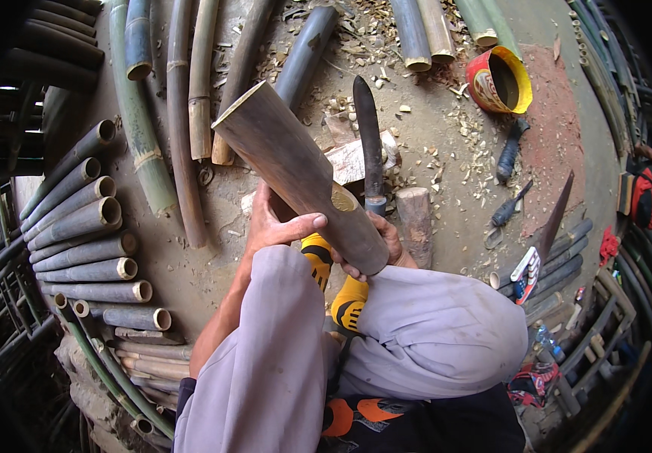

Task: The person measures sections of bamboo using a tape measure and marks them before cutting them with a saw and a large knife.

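A thick brown bamboo section (284,147) slants across my lap, with a pale cut notch partway along it. My left hand (280,223) supports its underside, the thumb lying along the near side. Around the lower end, my right hand (394,241) is closed, its fingertips showing beneath the bamboo. Just beyond the right hand stands the dark blade of a machete (369,136), pointing away from me. The machete's handle is mostly hidden behind the bamboo, so whether the right hand touches it cannot be told. A pale wood block (352,162) lies behind the blade.
Short bamboo tubes (99,215) line the left side; long poles (178,121) lie beyond. A short log (415,223) sits right of my hands. Farther right are a red-and-yellow can (498,81), a dark-handled tool (512,149) and a saw (556,215). Wood chips litter the ground.
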A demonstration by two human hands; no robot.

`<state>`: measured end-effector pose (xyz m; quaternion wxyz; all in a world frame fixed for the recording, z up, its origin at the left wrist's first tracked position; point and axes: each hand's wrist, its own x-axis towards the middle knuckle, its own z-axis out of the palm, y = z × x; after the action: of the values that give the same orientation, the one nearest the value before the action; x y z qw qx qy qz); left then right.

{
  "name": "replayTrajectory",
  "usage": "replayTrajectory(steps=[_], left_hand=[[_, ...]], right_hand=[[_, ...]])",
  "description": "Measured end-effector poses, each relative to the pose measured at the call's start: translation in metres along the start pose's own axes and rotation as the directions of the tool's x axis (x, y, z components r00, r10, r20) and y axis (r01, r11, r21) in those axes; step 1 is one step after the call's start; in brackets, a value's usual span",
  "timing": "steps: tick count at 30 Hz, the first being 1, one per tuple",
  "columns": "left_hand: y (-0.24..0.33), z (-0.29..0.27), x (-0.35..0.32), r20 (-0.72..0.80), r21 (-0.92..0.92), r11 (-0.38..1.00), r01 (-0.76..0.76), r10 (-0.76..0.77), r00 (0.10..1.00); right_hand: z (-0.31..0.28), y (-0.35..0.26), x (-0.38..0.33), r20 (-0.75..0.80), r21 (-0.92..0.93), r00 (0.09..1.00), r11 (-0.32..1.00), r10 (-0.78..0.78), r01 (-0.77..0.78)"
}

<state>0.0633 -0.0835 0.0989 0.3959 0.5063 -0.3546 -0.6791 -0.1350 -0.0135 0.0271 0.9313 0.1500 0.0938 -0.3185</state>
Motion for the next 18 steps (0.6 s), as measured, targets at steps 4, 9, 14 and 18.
replayTrajectory(steps=[4, 9, 14, 18], left_hand=[[0.000, 0.010, 0.004, 0.184, -0.202, 0.967, 0.157, -0.120, 0.975], [-0.004, 0.009, 0.003, 0.248, -0.172, 0.982, 0.081, -0.036, 0.968], [-0.003, 0.004, 0.003, 0.235, -0.010, 0.998, 0.059, -0.055, 0.970], [0.001, 0.009, 0.002, 0.240, -0.049, 0.984, 0.170, -0.153, 0.959]], right_hand=[[0.006, -0.001, -0.001, -0.054, -0.095, 0.998, 0.995, -0.012, 0.007], [0.009, -0.010, 0.004, -0.232, -0.609, 0.909, 0.781, -0.347, 0.143], [0.061, -0.028, -0.009, 0.352, -0.927, 0.758, -0.315, -0.549, 0.202], [0.088, -0.051, -0.007, 0.407, -0.651, 0.884, -0.752, -0.229, 0.105]])
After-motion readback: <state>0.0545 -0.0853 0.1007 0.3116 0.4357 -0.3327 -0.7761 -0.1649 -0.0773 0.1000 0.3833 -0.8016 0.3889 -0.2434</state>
